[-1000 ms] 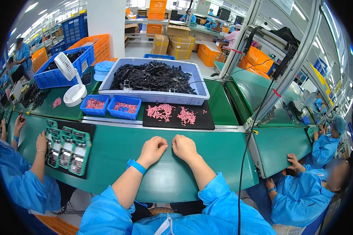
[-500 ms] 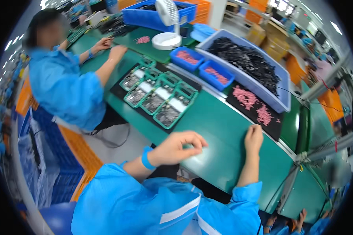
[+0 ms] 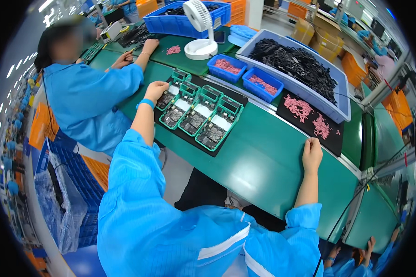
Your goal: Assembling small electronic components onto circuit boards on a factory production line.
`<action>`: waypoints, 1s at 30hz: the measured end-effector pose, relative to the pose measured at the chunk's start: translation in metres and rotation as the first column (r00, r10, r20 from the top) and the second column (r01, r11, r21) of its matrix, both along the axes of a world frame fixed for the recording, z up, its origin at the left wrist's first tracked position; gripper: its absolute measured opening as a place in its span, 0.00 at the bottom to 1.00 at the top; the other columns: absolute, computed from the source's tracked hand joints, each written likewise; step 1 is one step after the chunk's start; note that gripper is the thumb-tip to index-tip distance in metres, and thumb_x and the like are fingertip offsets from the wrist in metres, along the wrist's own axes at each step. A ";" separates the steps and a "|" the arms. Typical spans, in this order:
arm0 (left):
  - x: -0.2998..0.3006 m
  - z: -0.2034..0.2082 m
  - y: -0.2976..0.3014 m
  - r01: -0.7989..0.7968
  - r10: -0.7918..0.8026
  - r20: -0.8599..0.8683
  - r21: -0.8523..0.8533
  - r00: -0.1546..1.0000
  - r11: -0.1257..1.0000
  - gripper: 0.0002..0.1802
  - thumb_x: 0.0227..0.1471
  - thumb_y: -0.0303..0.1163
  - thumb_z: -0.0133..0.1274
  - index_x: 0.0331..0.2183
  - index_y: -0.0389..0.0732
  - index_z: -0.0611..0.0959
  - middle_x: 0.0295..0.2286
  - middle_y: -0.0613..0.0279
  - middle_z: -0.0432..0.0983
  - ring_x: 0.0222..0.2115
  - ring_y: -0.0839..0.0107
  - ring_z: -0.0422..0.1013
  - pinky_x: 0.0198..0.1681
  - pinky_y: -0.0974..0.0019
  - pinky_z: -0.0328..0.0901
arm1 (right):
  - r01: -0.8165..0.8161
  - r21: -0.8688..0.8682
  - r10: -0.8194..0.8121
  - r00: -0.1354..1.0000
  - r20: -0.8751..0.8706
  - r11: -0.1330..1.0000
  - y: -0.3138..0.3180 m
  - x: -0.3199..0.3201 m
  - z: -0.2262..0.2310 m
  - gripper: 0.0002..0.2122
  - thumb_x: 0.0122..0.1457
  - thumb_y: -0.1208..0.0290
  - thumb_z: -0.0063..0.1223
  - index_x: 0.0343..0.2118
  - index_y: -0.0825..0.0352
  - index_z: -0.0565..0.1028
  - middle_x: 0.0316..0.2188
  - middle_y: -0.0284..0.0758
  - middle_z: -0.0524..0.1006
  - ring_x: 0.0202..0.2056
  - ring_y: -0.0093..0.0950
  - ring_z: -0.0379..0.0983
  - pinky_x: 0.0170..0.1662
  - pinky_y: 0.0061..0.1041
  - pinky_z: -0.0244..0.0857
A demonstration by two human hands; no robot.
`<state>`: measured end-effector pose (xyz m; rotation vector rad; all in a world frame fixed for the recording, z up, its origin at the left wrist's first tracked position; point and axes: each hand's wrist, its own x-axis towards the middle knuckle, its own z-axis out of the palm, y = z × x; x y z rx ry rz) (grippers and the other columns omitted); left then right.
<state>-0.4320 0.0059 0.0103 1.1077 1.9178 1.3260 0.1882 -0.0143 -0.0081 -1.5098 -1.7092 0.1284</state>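
Note:
Several green-framed circuit boards [image 3: 201, 115] lie side by side on a black mat [image 3: 239, 96] upon the green worktable [image 3: 259, 152]. Over at the leftmost framed board [image 3: 171, 92], my left hand [image 3: 156, 91] has its fingers pinched together at the frame's edge; the fingertips are partly hidden there. My right hand [image 3: 312, 156] is closed, resting near the table's far right side by the metal rail. Anything inside its fingers is hidden. Pink small pieces [image 3: 298, 108] lie in two loose piles on another black mat [image 3: 282, 111] just beyond it.
Two small blue bins [image 3: 262, 86] hold more pink pieces. Behind them stands a large blue-grey tub [image 3: 344, 108] of black parts, with a white fan [image 3: 201, 48] to its left. A co-worker [image 3: 85, 97] in blue works at my left. A cable hangs at the right.
My left hand has reached forward and left, from above the near table edge to the leftmost framed board, and its fingers have closed. My right hand stays closed in much the same place.

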 end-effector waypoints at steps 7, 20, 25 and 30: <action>0.004 -0.003 0.009 0.143 -0.134 0.124 -0.069 0.983 0.987 0.10 0.47 0.29 0.58 0.33 0.36 0.82 0.28 0.64 0.77 0.29 0.74 0.70 0.35 0.69 0.64 | 0.078 -0.019 -0.077 0.997 0.032 0.997 -0.003 0.003 0.004 0.04 0.56 0.72 0.49 0.30 0.65 0.69 0.27 0.42 0.74 0.30 0.42 0.71 0.33 0.35 0.64; 0.119 0.027 -0.197 0.357 -0.215 0.627 -0.108 0.749 0.928 0.04 0.52 0.28 0.54 0.31 0.38 0.77 0.26 0.67 0.73 0.26 0.74 0.71 0.33 0.71 0.68 | -0.244 -0.118 0.223 0.961 -0.165 0.963 -0.038 -0.055 0.010 0.05 0.57 0.71 0.49 0.32 0.66 0.70 0.28 0.43 0.76 0.32 0.43 0.74 0.35 0.36 0.67; 0.166 0.018 -0.247 0.481 -0.296 0.705 -0.073 0.645 0.874 0.05 0.51 0.26 0.55 0.31 0.36 0.77 0.28 0.63 0.74 0.29 0.72 0.72 0.35 0.68 0.69 | -0.289 -0.110 0.262 0.942 -0.208 0.951 -0.021 -0.041 0.009 0.05 0.58 0.72 0.47 0.33 0.68 0.68 0.28 0.44 0.76 0.32 0.43 0.74 0.35 0.35 0.66; 0.211 0.029 -0.273 0.541 -0.283 0.763 -0.102 0.581 0.835 0.05 0.51 0.25 0.55 0.32 0.35 0.77 0.30 0.61 0.76 0.34 0.68 0.75 0.42 0.67 0.69 | -0.269 -0.158 0.258 0.962 -0.085 0.950 -0.020 -0.017 0.020 0.05 0.58 0.72 0.48 0.33 0.68 0.68 0.28 0.44 0.75 0.32 0.41 0.73 0.35 0.34 0.66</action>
